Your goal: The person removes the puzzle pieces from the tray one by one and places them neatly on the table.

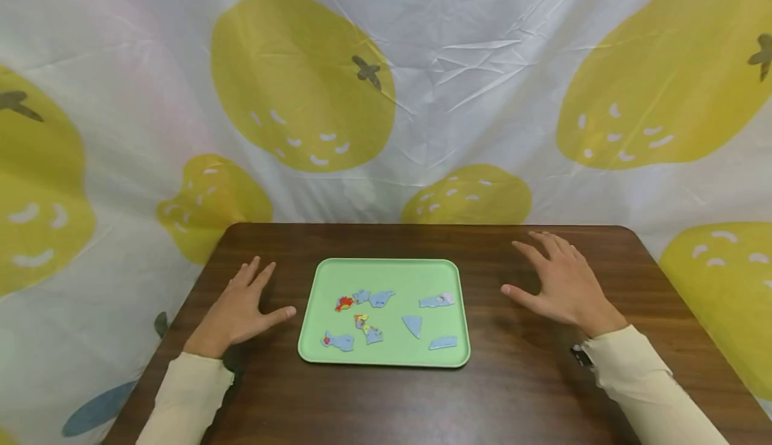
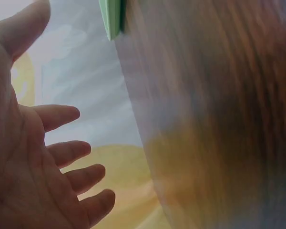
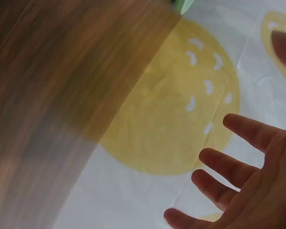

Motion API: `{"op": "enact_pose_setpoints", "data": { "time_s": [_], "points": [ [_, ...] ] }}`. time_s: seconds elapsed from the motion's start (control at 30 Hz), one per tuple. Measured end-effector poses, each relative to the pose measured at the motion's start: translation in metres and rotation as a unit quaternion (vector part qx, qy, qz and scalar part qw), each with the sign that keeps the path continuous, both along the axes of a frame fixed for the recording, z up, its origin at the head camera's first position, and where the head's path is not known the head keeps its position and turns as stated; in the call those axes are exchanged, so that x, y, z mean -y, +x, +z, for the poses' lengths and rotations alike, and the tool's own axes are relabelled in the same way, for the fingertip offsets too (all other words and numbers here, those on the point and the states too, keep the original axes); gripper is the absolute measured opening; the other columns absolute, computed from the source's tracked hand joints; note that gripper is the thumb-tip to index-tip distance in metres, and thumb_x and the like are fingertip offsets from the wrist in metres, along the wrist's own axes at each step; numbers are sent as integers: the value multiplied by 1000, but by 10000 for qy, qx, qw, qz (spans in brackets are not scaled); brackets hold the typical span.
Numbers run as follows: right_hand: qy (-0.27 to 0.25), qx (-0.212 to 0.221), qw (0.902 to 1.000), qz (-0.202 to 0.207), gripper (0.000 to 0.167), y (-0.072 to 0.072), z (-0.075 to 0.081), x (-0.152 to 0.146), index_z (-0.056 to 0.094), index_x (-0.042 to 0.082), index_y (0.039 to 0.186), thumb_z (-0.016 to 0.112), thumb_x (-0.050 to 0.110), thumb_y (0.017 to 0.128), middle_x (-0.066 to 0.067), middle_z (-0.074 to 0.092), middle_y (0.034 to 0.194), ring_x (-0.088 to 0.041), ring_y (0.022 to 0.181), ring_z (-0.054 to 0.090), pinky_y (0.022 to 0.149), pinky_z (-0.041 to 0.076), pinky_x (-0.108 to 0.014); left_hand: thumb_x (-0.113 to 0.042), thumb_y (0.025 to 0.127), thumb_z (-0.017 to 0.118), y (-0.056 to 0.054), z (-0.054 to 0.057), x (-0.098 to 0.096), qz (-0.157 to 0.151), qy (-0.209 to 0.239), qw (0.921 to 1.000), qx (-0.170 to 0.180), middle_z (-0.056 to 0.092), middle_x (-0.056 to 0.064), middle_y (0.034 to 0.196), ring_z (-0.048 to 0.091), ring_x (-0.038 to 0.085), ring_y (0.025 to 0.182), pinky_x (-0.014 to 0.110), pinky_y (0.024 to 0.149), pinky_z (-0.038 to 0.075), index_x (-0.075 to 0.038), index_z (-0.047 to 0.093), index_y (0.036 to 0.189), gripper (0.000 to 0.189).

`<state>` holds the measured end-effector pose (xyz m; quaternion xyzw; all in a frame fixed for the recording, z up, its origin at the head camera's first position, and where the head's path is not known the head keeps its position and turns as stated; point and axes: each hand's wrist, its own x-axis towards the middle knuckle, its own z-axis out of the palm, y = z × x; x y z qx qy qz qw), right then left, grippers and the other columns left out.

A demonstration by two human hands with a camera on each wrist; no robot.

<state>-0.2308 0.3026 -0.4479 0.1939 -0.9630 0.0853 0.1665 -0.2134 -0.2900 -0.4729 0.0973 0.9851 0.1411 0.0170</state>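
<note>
A light green tray (image 1: 386, 274) lies on the brown table, with several thin, flat, irregular pieces on it. Most are grey-blue, like the wedge-shaped piece (image 1: 413, 326) and the piece at the lower right (image 1: 443, 343). One piece with red and yellow (image 1: 344, 304) lies at the tray's left, beside a larger blue-grey piece (image 1: 380, 299). Left of the tray is my left hand (image 1: 240, 307), fingers spread and holding nothing. My right hand (image 1: 563, 284) is off the tray's right side, thumb apart from the fingers, also holding nothing. Both wrist views show the palms bare.
The dark wood-grain table (image 1: 398, 405) extends around the tray on all sides. Behind its far edge hangs a white curtain (image 1: 470, 96) printed with big yellow fruit. A dark band (image 1: 582, 356) shows at the right wrist under the cream sleeve (image 1: 633, 371).
</note>
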Motion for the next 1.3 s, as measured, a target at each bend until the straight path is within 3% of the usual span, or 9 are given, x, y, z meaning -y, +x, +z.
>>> {"op": "enact_pose_setpoints", "data": {
  "time_s": [0.2,0.53,0.7,0.83,0.97,1.13,1.3],
  "points": [
    [-378,13,9989,279,76,-3,-7,10,58,16,150,76,59,90,-18,52,150,-42,137,47,93,47,-70,-76,91,64,1,2,-6,-96,418,9990,159,11,27,175,17,57,158,78,113,33,-9,23,169,111],
    [-965,850,9878,874,68,3,-14,36,60,13,147,77,52,94,-13,55,148,-36,138,49,103,50,-62,-67,93,69,1,-1,-17,-343,854,9953,296,22,31,170,35,58,150,74,111,39,-7,21,169,108],
    [-1227,961,9792,1301,63,5,-17,48,62,13,145,83,41,92,-11,58,145,-33,135,54,107,49,-58,-61,94,73,1,-5,-23,-449,983,9936,318,30,30,167,40,54,148,71,112,40,-6,23,168,104],
    [-1433,886,9701,1749,60,8,-22,57,65,11,139,89,29,87,-8,64,137,-28,127,63,104,52,-52,-63,93,73,1,-7,-28,-582,1033,9922,392,37,28,163,46,51,145,68,112,43,-6,27,167,104],
    [-1706,924,9571,2153,58,10,-29,64,67,10,135,92,21,83,-10,69,127,-26,111,69,92,58,-44,-59,93,76,1,-11,-32,-676,1290,9883,463,47,24,155,55,44,136,60,105,51,-6,32,165,100],
    [-1982,1460,9417,2292,55,14,-36,73,67,8,135,89,21,87,-10,71,124,-24,101,67,78,57,-34,-47,93,81,2,-14,-37,-771,1846,9775,662,53,21,150,63,36,125,42,92,60,-6,38,163,91],
    [-2140,1905,9273,2410,52,17,-40,82,67,6,135,86,25,90,-11,73,124,-26,99,70,76,57,-32,-43,93,81,1,-15,-38,-781,2180,9686,903,58,17,146,66,27,118,31,83,58,-8,44,160,84]
  ]
}}
